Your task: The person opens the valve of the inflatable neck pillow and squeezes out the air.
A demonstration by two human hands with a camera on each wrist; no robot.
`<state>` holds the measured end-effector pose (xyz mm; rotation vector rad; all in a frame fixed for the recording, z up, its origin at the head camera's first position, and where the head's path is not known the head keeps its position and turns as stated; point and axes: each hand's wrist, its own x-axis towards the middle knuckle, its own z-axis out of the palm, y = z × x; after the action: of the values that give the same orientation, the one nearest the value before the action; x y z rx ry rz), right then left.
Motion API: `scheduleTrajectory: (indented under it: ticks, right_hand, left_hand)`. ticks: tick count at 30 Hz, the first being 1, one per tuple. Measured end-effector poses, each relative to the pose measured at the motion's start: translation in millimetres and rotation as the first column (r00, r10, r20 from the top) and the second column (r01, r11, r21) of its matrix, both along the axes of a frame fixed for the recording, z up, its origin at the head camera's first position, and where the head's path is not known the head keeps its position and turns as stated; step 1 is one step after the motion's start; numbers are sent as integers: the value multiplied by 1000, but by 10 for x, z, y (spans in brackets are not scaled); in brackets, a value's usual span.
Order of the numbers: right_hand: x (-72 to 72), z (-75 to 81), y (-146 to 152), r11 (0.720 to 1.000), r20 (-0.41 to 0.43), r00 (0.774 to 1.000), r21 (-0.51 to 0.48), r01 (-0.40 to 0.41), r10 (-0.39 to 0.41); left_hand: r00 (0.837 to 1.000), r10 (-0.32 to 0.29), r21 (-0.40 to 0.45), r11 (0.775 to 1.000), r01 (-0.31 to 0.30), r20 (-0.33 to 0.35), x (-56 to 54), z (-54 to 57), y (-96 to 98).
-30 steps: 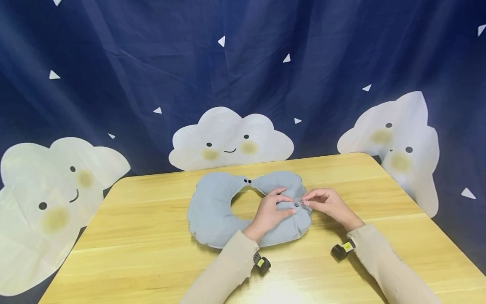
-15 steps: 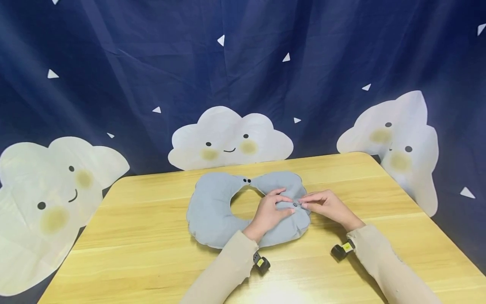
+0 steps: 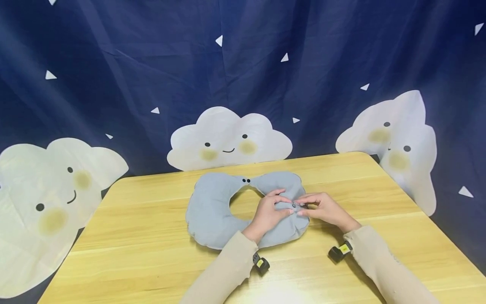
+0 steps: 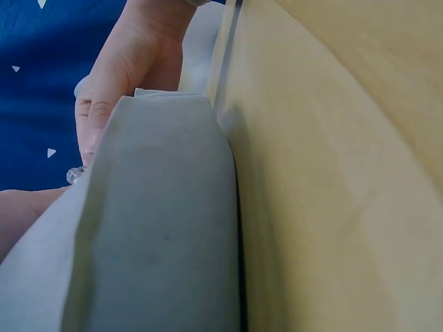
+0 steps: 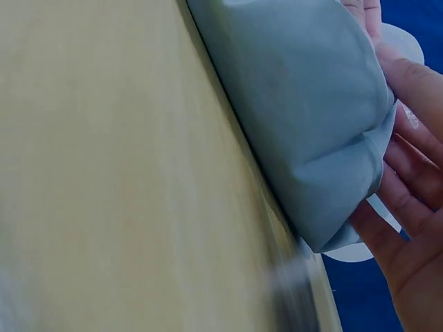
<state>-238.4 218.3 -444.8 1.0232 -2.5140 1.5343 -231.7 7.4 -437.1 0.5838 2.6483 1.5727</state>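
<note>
A grey U-shaped inflatable neck pillow (image 3: 210, 211) lies on the wooden table. My left hand (image 3: 267, 213) rests on its right lobe, thumb and index fingertips on either side of a small round valve (image 3: 294, 205). From the right, my right hand (image 3: 326, 209) reaches to the same spot. Its index fingertip is at the clear valve piece (image 4: 75, 175), and its thumb is apart, lower on the fabric. In the right wrist view the other fingers of my right hand (image 5: 419, 242) spread along the pillow's creased edge. The fingertips partly hide the valve.
Two dark snap buttons (image 3: 246, 180) sit where the pillow's ends meet. The wooden table (image 3: 144, 236) extends around it, its far edge close to a dark blue curtain (image 3: 250, 55) with smiling clouds. A black camera (image 3: 261, 264) hangs below the left wrist, another below the right.
My right hand has shifted slightly left toward the valve. Its thumb and index finger, pinched together at the clear piece before, have spread apart. The left hand and pillow have barely moved.
</note>
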Motion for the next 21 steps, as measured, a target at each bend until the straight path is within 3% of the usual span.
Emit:
scheduleTrajectory:
  ticks: [8, 21]
  right_hand:
    - [106, 181, -88, 1000, 41, 999, 10, -7, 7]
    - [106, 173, -115, 999, 31, 999, 37, 28, -29]
  left_hand:
    - [1000, 2, 4, 1000, -2, 1, 1, -24, 11]
    - [1000, -20, 16, 1000, 20, -6, 4, -58, -3]
